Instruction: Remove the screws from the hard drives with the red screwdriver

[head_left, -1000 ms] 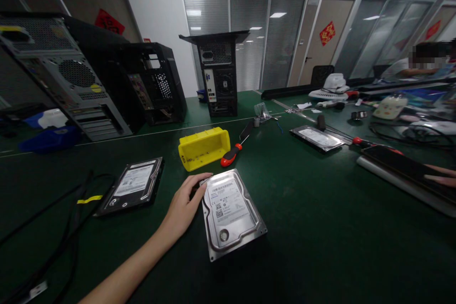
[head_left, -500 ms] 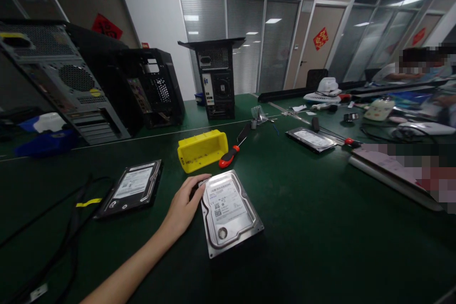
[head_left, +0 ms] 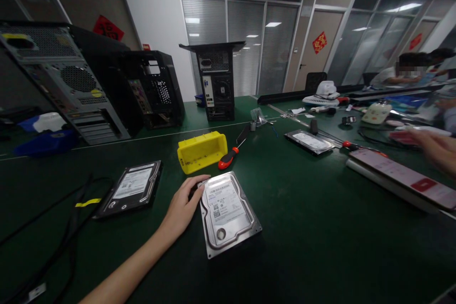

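Note:
A silver hard drive [head_left: 230,211] lies label up on the green table in front of me. Around its far left corner is my left hand [head_left: 183,202], thumb on the near side and fingers along the far edge. At the right edge of the view, my right hand [head_left: 436,149] hovers above a phone [head_left: 402,175] with a lit pinkish screen, its fingers smeared by motion. The phone rests on a thick, pale-edged object. Just beyond the drive are a yellow bin [head_left: 203,152] tipped on its side and a red-and-black screwdriver [head_left: 229,157].
A second hard drive [head_left: 131,187] lies left beside black cables [head_left: 73,228]; a third [head_left: 309,141] lies farther right. Computer cases [head_left: 219,83] stand along the back and left. Another screwdriver [head_left: 347,144] and clutter lie at right, with a co-worker [head_left: 399,73] beyond.
My right hand has come into view from the right, over the phone. My left hand keeps its hold on the hard drive, which stays in place.

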`<state>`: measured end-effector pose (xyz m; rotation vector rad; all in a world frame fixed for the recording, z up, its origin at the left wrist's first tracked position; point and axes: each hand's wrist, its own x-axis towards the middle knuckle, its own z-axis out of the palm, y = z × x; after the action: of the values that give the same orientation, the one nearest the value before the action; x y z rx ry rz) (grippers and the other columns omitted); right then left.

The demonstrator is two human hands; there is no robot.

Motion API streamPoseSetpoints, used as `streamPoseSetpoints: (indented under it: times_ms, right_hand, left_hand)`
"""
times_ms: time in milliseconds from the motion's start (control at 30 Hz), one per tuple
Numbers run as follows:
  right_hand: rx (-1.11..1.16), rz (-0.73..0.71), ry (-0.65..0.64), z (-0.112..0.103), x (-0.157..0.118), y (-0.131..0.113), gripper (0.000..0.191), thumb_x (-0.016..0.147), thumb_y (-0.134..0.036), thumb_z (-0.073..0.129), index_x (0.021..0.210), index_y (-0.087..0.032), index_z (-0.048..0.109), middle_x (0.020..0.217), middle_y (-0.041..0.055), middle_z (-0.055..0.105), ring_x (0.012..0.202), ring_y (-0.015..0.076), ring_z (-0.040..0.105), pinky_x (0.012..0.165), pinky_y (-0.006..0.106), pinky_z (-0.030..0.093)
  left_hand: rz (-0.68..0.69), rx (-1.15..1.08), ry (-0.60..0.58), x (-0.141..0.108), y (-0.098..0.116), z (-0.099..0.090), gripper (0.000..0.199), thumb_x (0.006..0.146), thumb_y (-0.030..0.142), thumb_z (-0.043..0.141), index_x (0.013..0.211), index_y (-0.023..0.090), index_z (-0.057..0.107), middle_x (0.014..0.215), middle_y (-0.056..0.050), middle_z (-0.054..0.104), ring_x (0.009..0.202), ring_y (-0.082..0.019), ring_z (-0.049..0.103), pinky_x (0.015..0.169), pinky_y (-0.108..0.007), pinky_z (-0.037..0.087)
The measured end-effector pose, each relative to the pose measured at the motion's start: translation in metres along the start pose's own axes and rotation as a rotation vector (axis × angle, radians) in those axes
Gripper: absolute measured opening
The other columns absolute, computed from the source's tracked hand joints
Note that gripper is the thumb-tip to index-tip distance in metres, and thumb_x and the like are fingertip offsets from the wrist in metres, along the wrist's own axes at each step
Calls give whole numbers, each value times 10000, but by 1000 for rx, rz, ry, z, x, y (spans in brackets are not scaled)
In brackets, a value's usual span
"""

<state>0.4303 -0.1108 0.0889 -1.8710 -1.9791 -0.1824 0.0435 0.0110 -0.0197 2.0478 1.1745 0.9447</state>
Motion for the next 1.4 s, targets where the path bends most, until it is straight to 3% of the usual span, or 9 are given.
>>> streamPoseSetpoints:
  times_ms: [133, 267, 400, 600, 700, 867, 1067, 1167, 1400]
  right_hand:
    - [-2, -14, -102, 12, 25, -3, 526, 955, -464, 278, 1272, -166, 573, 1229, 160, 597, 1114, 303, 582, 925, 491, 480]
    - [-5, -99, -194, 68, 74, -21, 491, 868, -466, 505, 1240, -156, 587, 1244, 119, 601, 1118, 295, 589, 991, 469, 462]
    - [-18, -117, -92, 127, 105, -34, 588, 905, -435, 443, 1352, -55, 439, 1367, 223, 458, 1246, 342, 480, 1032, 527, 400]
    - [40, -290, -18, 170, 101, -53, 514, 886, -221, 421, 1392, -137, 389, 1434, 144, 394, 1306, 257, 416, 1089, 464, 372]
    - [60, -359, 2, 180, 107, -63, 543, 862, -152, 395, 1404, -122, 376, 1448, 143, 370, 1329, 249, 374, 1108, 458, 350]
    - [80, -512, -25, 190, 125, -76, 567, 817, -91, 410, 1384, -105, 401, 1416, 125, 419, 1341, 238, 341, 1132, 437, 324]
    - [80, -548, -7, 184, 119, -75, 443, 860, -162, 422, 1295, -110, 491, 1186, 152, 511, 1122, 249, 469, 1001, 438, 435]
    - [69, -534, 15, 178, 113, -77, 348, 853, -169, 446, 1178, -101, 548, 1140, 158, 512, 1044, 254, 480, 913, 418, 469]
    - [79, -413, 152, 165, 85, -72, 272, 837, -95, 421, 1090, -125, 517, 1020, 132, 570, 931, 237, 517, 814, 396, 469]
  left_hand:
    - [-7, -25, -1, 0, 0, 0, 341, 890, 379, 452, 1132, 216, 629, 1199, -69, 635, 1146, -249, 565, 993, -432, 444]
    - [-29, -35, -7, 1, 2, -1, 364, 874, 393, 463, 1129, 195, 630, 1195, -81, 638, 1140, -257, 571, 973, -426, 458]
    - [-46, -60, 0, 1, 4, -2, 347, 872, 373, 465, 1114, 191, 635, 1172, -79, 654, 1116, -253, 588, 958, -418, 466]
    - [-74, -75, 0, 0, 4, -2, 339, 878, 370, 455, 1109, 195, 633, 1141, -76, 661, 1087, -246, 599, 930, -393, 474]
    - [-81, 33, 102, 0, 1, -4, 352, 885, 399, 464, 1166, 224, 584, 1165, -81, 600, 1072, -257, 563, 925, -431, 467]
    - [0, 162, 553, 14, -20, -23, 530, 793, 455, 609, 1209, 192, 413, 1248, -134, 436, 1156, -313, 462, 920, -509, 468]
    - [-9, -37, 331, 42, -36, -37, 711, 784, 348, 655, 1348, 255, 233, 1472, -160, 275, 1304, -324, 429, 1028, -502, 426]
    - [-53, -75, 314, 56, -30, -34, 738, 832, 260, 585, 1431, 254, 155, 1533, -191, 200, 1329, -339, 405, 1015, -485, 444]
    - [-5, 326, 258, 62, -18, -38, 631, 870, 151, 492, 1459, 203, 272, 1336, -154, 542, 1151, -315, 586, 974, -496, 467]
